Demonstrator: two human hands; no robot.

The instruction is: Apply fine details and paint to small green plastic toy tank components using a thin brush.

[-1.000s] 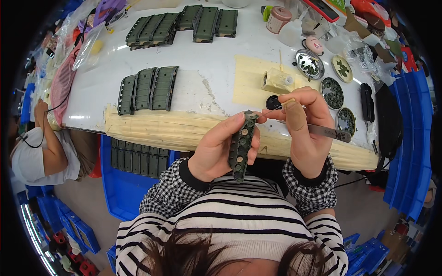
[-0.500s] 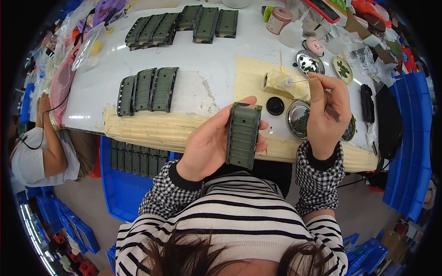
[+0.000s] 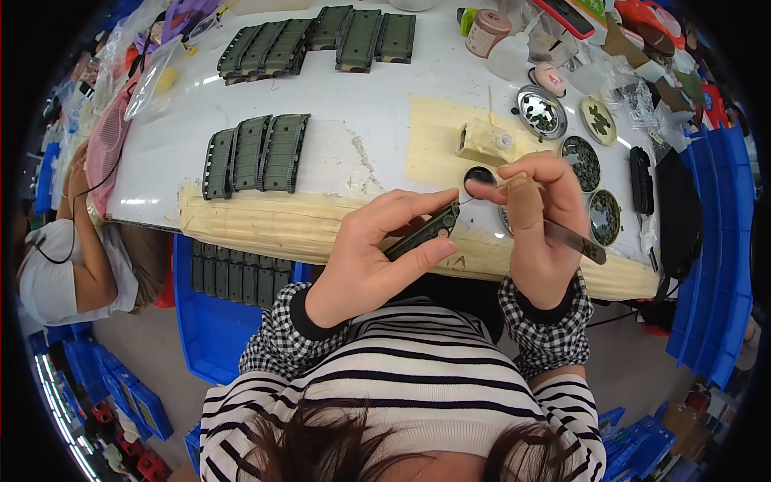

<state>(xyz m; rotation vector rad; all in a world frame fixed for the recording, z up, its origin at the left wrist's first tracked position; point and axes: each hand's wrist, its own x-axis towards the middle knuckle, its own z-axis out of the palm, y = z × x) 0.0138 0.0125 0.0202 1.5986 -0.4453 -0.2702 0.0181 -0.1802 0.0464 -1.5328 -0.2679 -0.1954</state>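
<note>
My left hand [image 3: 353,261] grips a dark green, ribbed, curved panel [image 3: 427,231], tilted so that its narrow edge shows. In my right hand [image 3: 536,233], finger and thumb pinch a thin needle-like tool [image 3: 471,200], whose tip is at or very near the panel's upper end. A flat metal strip [image 3: 580,243], perhaps the end of tweezers, sticks out from the same palm. Just beyond the right fingers lies a round black cap [image 3: 478,174], partly covered. A wrapped holder [image 3: 482,145] with a white nozzle stands behind it.
Green ribbed panels [image 3: 255,157] lie at left, with more [image 3: 269,50] farther back. Tins of small dark green pieces [image 3: 605,215] stand at right, near a silver dish [image 3: 540,111]. A blue bin [image 3: 213,337] holds several panels below the table. Another person [image 3: 76,265] sits at left.
My right hand has come from the nozzle down and left to the panel, bringing the thin tool. My left hand has turned the panel from face-up to edge-on.
</note>
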